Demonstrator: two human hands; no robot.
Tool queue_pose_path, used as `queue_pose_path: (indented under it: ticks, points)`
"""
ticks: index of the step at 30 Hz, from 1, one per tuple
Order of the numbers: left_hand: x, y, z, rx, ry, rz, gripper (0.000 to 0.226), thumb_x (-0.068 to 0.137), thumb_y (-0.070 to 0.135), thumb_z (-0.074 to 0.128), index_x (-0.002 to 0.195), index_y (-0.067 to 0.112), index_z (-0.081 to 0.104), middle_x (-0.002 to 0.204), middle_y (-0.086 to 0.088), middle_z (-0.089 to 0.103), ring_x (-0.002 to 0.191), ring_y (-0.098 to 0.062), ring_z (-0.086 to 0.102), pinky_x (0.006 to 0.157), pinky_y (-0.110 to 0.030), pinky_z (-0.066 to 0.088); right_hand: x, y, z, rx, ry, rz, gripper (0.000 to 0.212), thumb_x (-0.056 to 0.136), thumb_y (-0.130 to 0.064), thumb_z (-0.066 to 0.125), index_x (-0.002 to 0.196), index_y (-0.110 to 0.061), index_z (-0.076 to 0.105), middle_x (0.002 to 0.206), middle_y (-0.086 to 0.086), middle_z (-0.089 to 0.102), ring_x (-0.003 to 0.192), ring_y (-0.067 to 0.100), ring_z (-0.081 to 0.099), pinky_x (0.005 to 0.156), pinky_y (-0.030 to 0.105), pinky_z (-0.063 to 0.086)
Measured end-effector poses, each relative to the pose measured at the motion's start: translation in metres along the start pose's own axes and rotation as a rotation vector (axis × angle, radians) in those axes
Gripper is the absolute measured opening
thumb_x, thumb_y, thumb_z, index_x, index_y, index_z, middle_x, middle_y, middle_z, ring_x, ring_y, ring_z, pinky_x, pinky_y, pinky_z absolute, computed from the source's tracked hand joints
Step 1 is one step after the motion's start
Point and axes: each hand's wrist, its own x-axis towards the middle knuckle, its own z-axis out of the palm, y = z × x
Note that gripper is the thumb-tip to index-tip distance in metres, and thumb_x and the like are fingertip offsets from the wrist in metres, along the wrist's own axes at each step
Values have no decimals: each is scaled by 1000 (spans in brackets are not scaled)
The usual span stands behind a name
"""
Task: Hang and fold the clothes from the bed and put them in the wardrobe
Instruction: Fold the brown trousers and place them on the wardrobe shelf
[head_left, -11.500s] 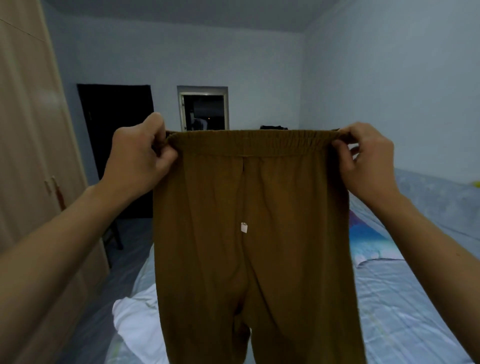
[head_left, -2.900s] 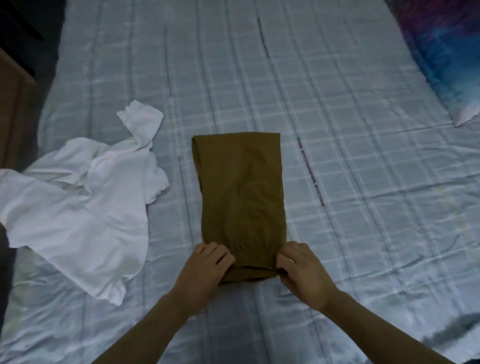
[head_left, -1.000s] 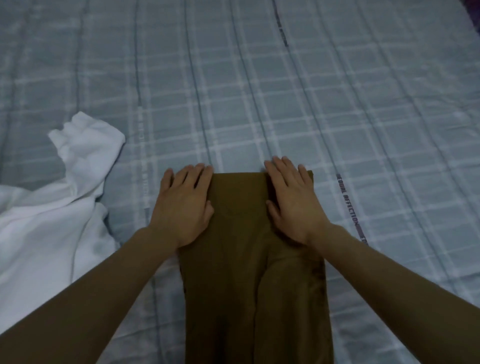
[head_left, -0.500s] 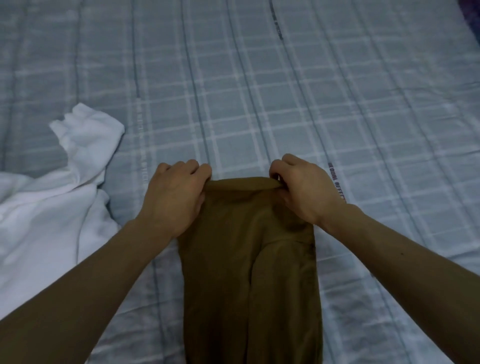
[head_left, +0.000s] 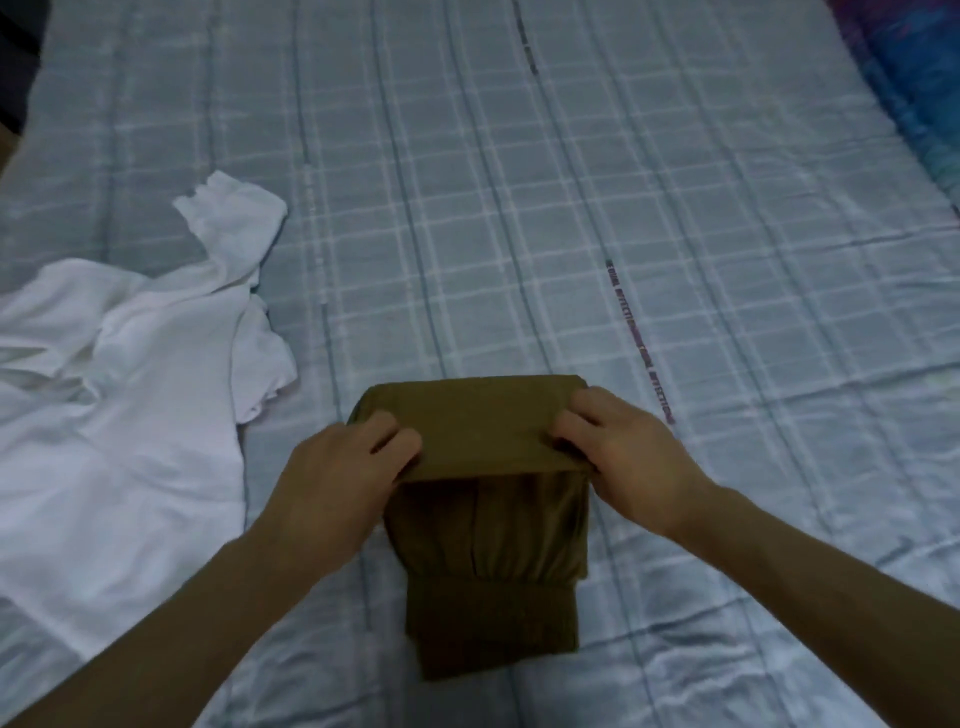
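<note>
At lower centre of the frame, soft olive-brown trousers (head_left: 488, 525) lie folded into a narrow rectangle on the blue-grey checked bedsheet (head_left: 519, 218). The left hand (head_left: 340, 480) and right hand (head_left: 621, 449) each pinch a corner of the doubled-over top flap. A crumpled white shirt (head_left: 124, 410) lies at left. Printed lettering on the sheet is unreadable.

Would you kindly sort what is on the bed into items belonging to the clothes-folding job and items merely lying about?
Job: brown trousers, gripped by left hand and right hand; white shirt, unfolded.
Lying about: checked bedsheet; colourful pillow.
</note>
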Motion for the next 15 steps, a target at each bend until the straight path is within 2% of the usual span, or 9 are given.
queue_pose_path:
  ticks: [2, 5, 10, 13, 15]
  points:
    - [-26, 13, 9, 16, -33, 43, 58, 51, -1, 89, 93, 18, 53, 83, -6, 59, 49, -23, 51, 40, -30, 41, -29, -13, 8, 22, 15, -14, 26, 81, -12, 40, 88, -11, 64, 86, 7, 57, 73, 22, 55, 50, 32, 48]
    - [-59, 31, 24, 26, -79, 115, 65, 45, 0, 89, 92, 21, 49, 79, -4, 58, 47, -21, 49, 40, -27, 38, -69, -29, 28, 32, -14, -22, 26, 81, -8, 39, 88, -12, 63, 85, 5, 55, 73, 20, 53, 48, 31, 46]
    - [-95, 51, 46, 51, -210, 153, 58, 31, 2, 89, 80, 20, 64, 74, -1, 57, 42, -16, 46, 41, -23, 31, -115, -50, 63, 55, -111, 2, 30, 78, -4, 40, 89, -16, 64, 84, 2, 55, 72, 16, 50, 50, 24, 39]
    - [-108, 54, 59, 65, -268, 123, 62, 23, 4, 91, 77, 21, 67, 74, 0, 57, 40, -15, 45, 39, -22, 33, -132, -56, 80, 79, -164, 26, 30, 75, 1, 52, 95, -18, 63, 86, 0, 54, 74, 14, 49, 52, 21, 37]
    - [-114, 54, 68, 49, -290, 88, 61, 27, 9, 94, 80, 23, 66, 77, 0, 58, 43, -14, 48, 39, -23, 38, -135, -60, 85, 116, -191, 48, 29, 74, -3, 61, 97, -19, 63, 88, -1, 55, 75, 13, 48, 55, 21, 38]
